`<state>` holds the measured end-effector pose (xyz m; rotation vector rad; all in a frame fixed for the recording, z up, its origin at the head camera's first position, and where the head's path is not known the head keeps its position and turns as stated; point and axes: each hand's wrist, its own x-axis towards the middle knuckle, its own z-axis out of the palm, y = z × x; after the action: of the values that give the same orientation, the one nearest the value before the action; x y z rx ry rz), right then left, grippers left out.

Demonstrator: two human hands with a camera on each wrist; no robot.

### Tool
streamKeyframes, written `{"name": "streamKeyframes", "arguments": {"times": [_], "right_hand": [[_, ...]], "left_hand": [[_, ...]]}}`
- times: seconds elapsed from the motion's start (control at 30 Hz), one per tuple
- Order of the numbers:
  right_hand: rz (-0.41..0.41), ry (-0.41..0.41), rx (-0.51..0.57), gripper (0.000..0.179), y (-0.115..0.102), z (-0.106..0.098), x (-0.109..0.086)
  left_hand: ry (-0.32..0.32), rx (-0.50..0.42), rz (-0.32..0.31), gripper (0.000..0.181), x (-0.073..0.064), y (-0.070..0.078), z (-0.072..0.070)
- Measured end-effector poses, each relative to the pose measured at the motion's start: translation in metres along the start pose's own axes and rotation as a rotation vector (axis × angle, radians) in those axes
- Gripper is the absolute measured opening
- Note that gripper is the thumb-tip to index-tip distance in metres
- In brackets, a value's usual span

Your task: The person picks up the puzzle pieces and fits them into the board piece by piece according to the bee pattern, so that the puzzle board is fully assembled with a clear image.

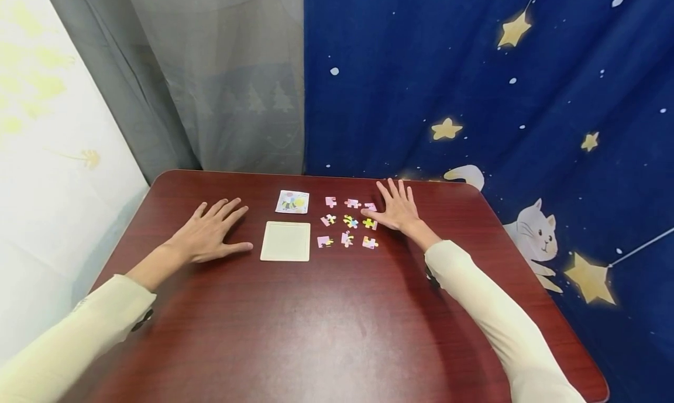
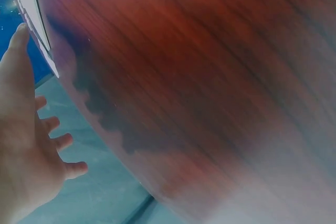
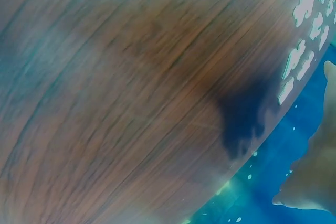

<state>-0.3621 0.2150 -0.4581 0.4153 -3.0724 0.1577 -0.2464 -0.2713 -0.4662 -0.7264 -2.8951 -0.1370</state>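
Observation:
Several loose jigsaw pieces [image 1: 350,221] in pink and yellow lie spread in rows on the table. My right hand [image 1: 398,210], fingers spread, is just right of them, its thumb over the pieces at that side. To their left lies a cream square puzzle tray [image 1: 286,241], with a small picture card [image 1: 292,202] showing a bee behind it. My left hand [image 1: 210,232] is left of the tray with its fingers spread and holds nothing. In the left wrist view the left hand [image 2: 26,129] hovers over its shadow. The right wrist view shows only part of the right hand [image 3: 315,161].
The dark red wooden table [image 1: 295,327] has its far edge close behind the card and pieces. A blue curtain [image 1: 389,99] with stars and a grey curtain [image 1: 226,87] hang beyond it. A white panel [image 1: 63,157] stands on the left.

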Motion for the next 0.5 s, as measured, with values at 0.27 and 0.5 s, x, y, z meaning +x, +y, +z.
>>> {"name": "streamKeyframes", "arguments": {"times": [0.27,0.5], "right_hand": [[-0.038,0.004,-0.006,0.103,-0.018,0.004,0.009],[-0.072,0.008,-0.007,0.102,-0.033,0.006,0.015]], "left_hand": [[-0.022,-0.021,0.017,0.098,0.005,0.006,0.001],[-0.028,-0.039,0.044,0.099,0.011,0.014,0.001]]}}
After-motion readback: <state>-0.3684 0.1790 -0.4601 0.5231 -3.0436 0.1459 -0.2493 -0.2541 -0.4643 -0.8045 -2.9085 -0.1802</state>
